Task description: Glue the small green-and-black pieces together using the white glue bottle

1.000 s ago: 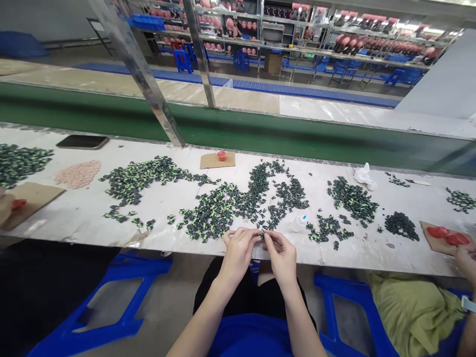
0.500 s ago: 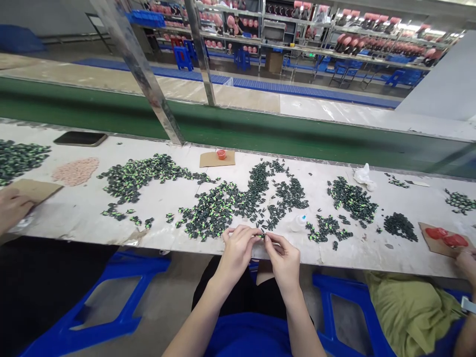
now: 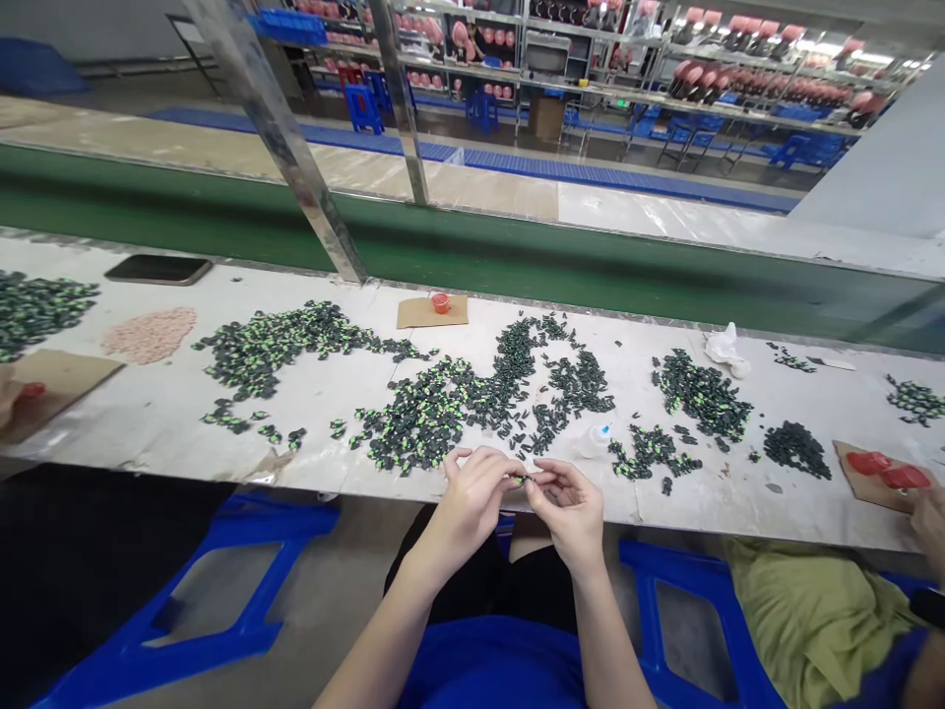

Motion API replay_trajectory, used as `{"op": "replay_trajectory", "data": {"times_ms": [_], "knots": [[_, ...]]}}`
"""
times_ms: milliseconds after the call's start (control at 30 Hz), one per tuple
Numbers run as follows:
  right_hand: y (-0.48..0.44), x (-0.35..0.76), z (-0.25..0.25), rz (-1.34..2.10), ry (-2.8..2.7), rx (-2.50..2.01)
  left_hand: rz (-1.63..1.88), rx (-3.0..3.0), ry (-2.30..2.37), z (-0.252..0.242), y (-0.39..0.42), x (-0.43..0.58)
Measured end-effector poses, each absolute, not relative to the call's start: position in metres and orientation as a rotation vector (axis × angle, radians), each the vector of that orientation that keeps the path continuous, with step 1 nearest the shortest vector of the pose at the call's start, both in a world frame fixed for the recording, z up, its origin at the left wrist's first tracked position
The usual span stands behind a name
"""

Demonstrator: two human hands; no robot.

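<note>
My left hand (image 3: 478, 494) and my right hand (image 3: 568, 507) meet over the table's near edge, fingertips pinched on one small dark piece with green on it (image 3: 523, 480). Its exact kind is too small to make out. Just beyond my left hand lies a heap of black-and-green small parts (image 3: 417, 423). Plain dark small parts (image 3: 580, 384) spread out ahead of my fingers. A small white bottle with a blue tip (image 3: 593, 441) rests beyond my right hand.
A red cup (image 3: 441, 302) stands on cardboard at the back. Further heaps (image 3: 701, 394) lie right and left, with pale pink pieces (image 3: 150, 335) and a phone (image 3: 158, 269). Co-workers' hands show at both sides, near cardboard with red items (image 3: 886, 473). A metal post (image 3: 295, 148) rises behind.
My right hand's fingers have shifted slightly and curl more around the small piece. At far left, a co-worker's hand has drawn back, uncovering something red on the cardboard.
</note>
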State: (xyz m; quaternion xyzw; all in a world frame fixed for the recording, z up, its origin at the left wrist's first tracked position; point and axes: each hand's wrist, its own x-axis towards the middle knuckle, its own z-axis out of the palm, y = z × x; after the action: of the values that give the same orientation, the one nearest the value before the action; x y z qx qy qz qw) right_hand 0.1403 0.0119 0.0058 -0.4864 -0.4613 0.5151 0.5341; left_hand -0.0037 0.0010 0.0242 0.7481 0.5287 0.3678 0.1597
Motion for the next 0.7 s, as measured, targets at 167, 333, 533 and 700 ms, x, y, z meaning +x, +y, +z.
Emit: {"op": "replay_trajectory", "data": {"times_ms": [167,333,533,700], "knots": [[0.010,0.139,-0.001,1.204,-1.148,-1.099,0.998,2.234,1.488,0.026,-0.005,-0.004],[0.009,0.136,-0.005,1.174,-1.179,-1.114,0.972,2.279,1.512,0.030,-0.008,-0.006],[0.014,0.143,-0.007,1.268,-1.255,-1.095,0.995,2.269,1.491,0.023,-0.010,-0.009],[0.016,0.156,-0.002,1.356,-1.436,-1.082,0.859,2.230,1.433,0.014,-0.014,-0.009]]}}
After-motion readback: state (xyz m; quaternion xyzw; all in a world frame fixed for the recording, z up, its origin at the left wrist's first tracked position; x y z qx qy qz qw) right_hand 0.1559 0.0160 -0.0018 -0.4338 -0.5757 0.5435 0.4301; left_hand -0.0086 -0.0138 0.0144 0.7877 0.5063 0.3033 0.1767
